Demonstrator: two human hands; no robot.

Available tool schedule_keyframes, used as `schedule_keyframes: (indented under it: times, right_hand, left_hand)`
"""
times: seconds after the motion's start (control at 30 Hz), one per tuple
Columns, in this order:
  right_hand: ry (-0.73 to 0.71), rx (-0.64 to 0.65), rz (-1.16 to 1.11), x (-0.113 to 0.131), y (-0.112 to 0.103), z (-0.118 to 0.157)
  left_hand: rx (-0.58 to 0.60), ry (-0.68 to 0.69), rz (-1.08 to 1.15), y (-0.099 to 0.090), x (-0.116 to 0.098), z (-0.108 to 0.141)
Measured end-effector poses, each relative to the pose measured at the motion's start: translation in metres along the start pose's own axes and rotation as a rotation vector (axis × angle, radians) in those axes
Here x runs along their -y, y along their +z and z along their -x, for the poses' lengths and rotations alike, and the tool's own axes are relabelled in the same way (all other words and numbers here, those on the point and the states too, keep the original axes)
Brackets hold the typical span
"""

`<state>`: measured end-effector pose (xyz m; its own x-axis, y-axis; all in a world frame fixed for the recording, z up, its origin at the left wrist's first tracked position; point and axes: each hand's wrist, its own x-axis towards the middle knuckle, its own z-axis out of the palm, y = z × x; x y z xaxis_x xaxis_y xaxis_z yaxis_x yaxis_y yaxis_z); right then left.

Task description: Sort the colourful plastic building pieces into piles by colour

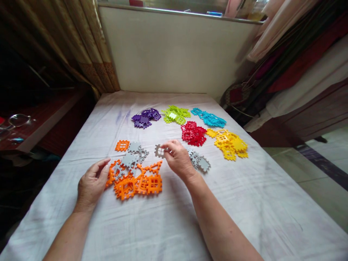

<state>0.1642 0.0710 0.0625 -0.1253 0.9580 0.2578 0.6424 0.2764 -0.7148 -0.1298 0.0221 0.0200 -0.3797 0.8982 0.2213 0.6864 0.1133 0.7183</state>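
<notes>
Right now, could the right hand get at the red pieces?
Probably yes: the red pieces lie just beyond the right hand, with nothing visible blocking the way. Its fingers already hold a gray piece, though, which might hinder picking up another.

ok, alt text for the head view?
The right hand holds a gray window piece over a pale sheet, left hand beside orange pieces mixed with gray pieces. Farther off: purple pile, lime pile, blue pile, red pile and yellow pile. A gray pile is partly behind the right hand.
</notes>
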Motion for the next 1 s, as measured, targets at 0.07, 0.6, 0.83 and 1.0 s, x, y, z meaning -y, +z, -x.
schedule_keyframes:
  times: [0.07,0.6,0.83,1.0]
  right_hand:
    - [0.071,-0.04,-0.084,-0.012,-0.027,-0.003]
    - [0.494,0.287,-0.008,-0.038,-0.093,0.005]
    - [0.413,0.266,0.184,-0.039,-0.091,0.004]
    - [0.358,0.24,0.271,-0.029,-0.089,0.003]
  left_hand:
    - [-0.001,0.004,-0.002,0.0,0.001,0.0]
    - [-0.004,0.028,-0.046,-0.001,-0.004,0.0]
    - [0.017,0.114,-0.072,0.003,0.0,0.0]
    - [0.115,0.313,-0.171,0.002,0.002,-0.002]
